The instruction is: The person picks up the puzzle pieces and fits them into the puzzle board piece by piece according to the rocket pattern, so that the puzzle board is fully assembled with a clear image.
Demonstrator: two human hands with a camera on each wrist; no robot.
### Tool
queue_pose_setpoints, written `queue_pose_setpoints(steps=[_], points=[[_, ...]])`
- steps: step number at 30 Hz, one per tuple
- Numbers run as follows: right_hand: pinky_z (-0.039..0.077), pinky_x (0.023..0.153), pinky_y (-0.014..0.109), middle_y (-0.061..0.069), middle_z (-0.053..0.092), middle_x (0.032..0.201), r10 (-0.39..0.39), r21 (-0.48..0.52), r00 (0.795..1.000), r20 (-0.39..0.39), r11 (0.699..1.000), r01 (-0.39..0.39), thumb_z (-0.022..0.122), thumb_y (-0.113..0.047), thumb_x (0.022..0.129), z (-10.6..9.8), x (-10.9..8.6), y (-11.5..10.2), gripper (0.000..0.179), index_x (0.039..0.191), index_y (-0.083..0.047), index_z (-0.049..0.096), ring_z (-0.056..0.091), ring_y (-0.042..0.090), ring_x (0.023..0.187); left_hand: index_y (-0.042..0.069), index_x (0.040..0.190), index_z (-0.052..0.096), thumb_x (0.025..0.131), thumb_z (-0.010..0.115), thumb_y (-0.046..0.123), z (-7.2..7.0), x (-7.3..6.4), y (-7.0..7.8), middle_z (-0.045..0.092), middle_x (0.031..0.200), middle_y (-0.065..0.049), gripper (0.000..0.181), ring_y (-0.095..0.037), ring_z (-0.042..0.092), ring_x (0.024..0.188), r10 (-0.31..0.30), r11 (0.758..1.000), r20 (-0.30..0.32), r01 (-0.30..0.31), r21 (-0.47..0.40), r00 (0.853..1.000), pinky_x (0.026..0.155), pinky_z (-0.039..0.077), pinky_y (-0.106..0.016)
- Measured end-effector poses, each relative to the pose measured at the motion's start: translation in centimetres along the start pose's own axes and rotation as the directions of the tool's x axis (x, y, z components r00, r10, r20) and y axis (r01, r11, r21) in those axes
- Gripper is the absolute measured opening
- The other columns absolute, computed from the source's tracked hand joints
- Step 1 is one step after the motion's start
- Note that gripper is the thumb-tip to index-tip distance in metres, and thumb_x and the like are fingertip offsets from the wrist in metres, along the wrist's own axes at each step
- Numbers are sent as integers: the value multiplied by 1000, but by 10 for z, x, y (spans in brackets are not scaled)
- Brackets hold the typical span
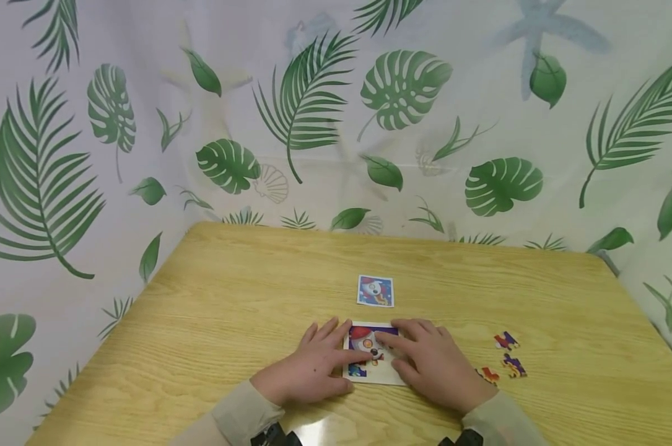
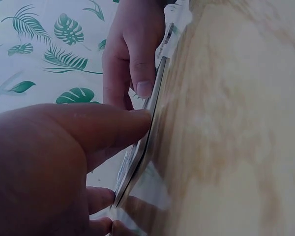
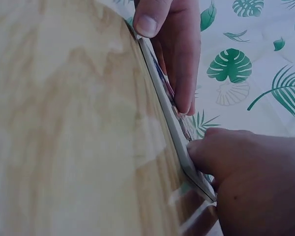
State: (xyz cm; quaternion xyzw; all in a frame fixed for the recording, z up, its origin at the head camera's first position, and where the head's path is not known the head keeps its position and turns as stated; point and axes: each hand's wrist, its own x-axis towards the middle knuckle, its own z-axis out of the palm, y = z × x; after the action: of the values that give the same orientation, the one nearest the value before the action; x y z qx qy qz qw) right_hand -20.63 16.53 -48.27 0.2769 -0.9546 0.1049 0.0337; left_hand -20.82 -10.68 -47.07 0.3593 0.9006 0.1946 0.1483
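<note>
A square jigsaw puzzle board [image 1: 388, 373] with a pale rim lies flat on the table. Fitted pieces show a white cartoon face with a red shape above it, and the lower right part is bare. From the left, my left hand [image 1: 319, 365] rests with its index finger stretched onto the pieces and other fingers at the board's upper left corner. Across the right side lies my right hand [image 1: 433, 365], index finger on the picture, thumb near the lower right edge. In the right wrist view, the right thumb [image 3: 199, 152] presses by the board's edge [image 3: 162, 98].
Behind the board lies a small picture card [image 1: 376, 291] with a similar face. To the right are loose jigsaw pieces: a red and purple one [image 1: 506, 340], a purple one [image 1: 514, 365] and an orange-red one [image 1: 488, 375] beside my right wrist. A leaf-patterned curtain [image 1: 324, 186] hangs behind the table.
</note>
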Motion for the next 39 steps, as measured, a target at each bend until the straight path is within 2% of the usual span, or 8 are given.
queue_pose_setpoints(steps=[8,17,22,25,27,31,35,39], points=[[40,100,62,5,50,148,-11,-28,1000,26,1000,12,61,-40,100,-3,-1,-6,43,142,-46,57,47,30,133,43,150,48,99,59,41,1,0,1,13,168,-13,52,-38,4,153,-7,1000,-7,7,-14,1000,117,3,-65],[37,103,61,3,46,152,4,8,999,44,1000,-5,59,-57,96,3,-3,-1,53,147,-39,55,42,30,137,39,154,43,99,59,45,5,0,-1,14,168,-11,58,-36,4,154,-20,1000,-18,20,-13,1000,118,3,-63],[35,106,62,2,43,155,11,18,1000,29,1000,-12,58,-57,97,5,-4,0,55,148,-39,53,41,30,139,38,155,42,98,60,44,4,1,-1,10,169,-11,60,-35,4,154,-19,1000,-20,19,-23,1000,118,2,-62],[33,108,62,1,42,156,16,65,1000,3,998,-16,59,-55,98,7,-3,2,55,149,-38,52,40,29,140,39,154,43,97,62,43,3,1,-1,6,169,-13,60,-35,3,154,-30,999,-26,29,-27,999,119,1,-61],[34,109,60,1,44,155,23,137,999,-33,990,-18,63,-49,97,8,-4,5,52,147,-36,56,40,28,140,40,154,44,97,63,42,2,1,-2,6,169,-13,60,-34,3,154,-35,999,-29,35,-25,999,119,1,-61],[36,110,55,-1,51,146,40,262,988,-146,965,0,70,-31,95,3,-15,19,39,134,-28,66,41,23,137,39,153,45,96,64,41,5,2,-2,10,168,-15,60,-35,5,154,-31,999,-40,30,-28,999,119,1,-61],[35,108,55,1,55,138,67,284,968,-240,959,4,72,-20,93,-3,-32,41,31,124,-21,71,40,24,136,39,153,46,96,65,40,8,3,-2,11,168,-14,60,-35,6,154,-28,999,-56,26,-29,998,119,1,-60],[35,104,60,3,58,134,87,305,963,-254,952,-6,74,-20,93,-7,-48,57,30,123,-20,71,40,30,137,39,153,45,96,65,38,7,3,-4,12,168,-13,60,-35,7,154,-19,1000,-61,18,-23,998,119,3,-61]])
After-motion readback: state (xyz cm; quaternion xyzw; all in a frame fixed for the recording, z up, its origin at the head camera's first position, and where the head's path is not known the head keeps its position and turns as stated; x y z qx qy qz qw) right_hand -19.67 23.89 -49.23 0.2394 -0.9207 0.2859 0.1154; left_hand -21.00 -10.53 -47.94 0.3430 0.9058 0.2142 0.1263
